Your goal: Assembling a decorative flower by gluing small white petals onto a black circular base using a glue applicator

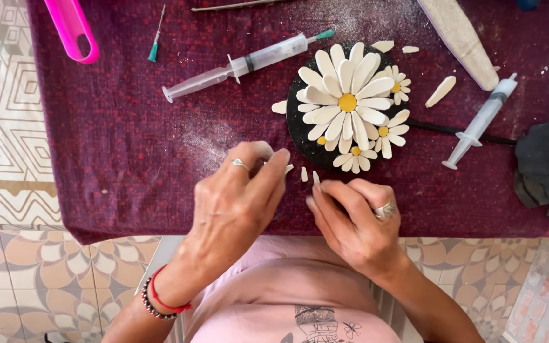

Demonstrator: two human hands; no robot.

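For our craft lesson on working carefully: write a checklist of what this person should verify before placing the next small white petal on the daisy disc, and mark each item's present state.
1. Small petal pinched in right hand fingers: ok.
2. Left hand also holds a piece: cannot tell, its fingers hide it.
3. Black disc lies flat on the purple cloth: ok.
4. Bare black space left at the disc's lower left edge: ok.
5. Spare petal lies within reach beside the hands: ok.
6. Long syringe capped and clear of the hands: ok; whether it holds glue, cannot tell.
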